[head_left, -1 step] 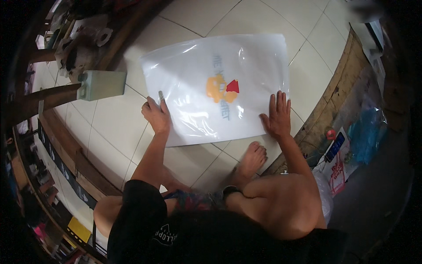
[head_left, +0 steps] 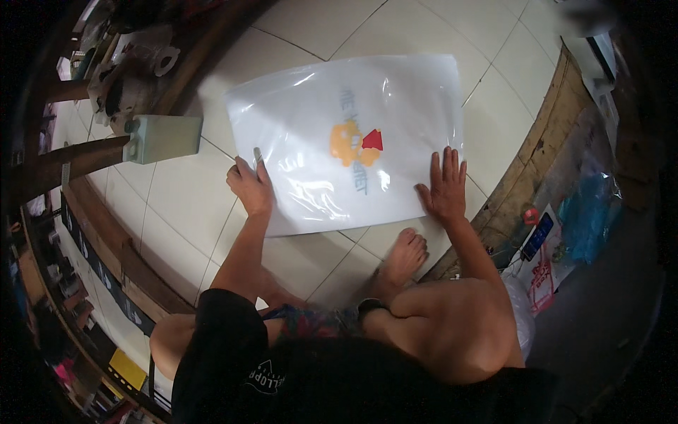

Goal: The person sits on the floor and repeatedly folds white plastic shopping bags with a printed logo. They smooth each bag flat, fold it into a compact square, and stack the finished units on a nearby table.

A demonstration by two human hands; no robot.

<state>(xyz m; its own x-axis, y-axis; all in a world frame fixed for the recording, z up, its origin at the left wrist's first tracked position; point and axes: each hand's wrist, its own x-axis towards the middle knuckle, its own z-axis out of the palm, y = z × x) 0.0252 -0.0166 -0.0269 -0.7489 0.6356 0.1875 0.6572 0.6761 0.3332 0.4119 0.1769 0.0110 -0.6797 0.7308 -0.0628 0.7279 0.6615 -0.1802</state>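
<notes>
A large white sheet in shiny clear plastic film (head_left: 296,106) lies on the tiled floor before me, slightly wrinkled, with an orange and red print (head_left: 346,145) and faded lettering near its middle. At its left edge my left hand (head_left: 251,187) is closed, and a small grey flat-ended tool (head_left: 258,153) sticks up between thumb and fingers; its kind is not clear. My right hand (head_left: 446,187) rests palm down on the sheet's lower right corner, fingers stretched out, holding nothing.
A pale greenish jerrycan (head_left: 166,138) stands on the floor to the left, by wooden beams (head_left: 85,166). Along the right runs a worn wooden edge (head_left: 522,169). Beyond it lie a phone (head_left: 538,237) and blue plastic (head_left: 590,219). My bare foot (head_left: 406,258) is just below the sheet.
</notes>
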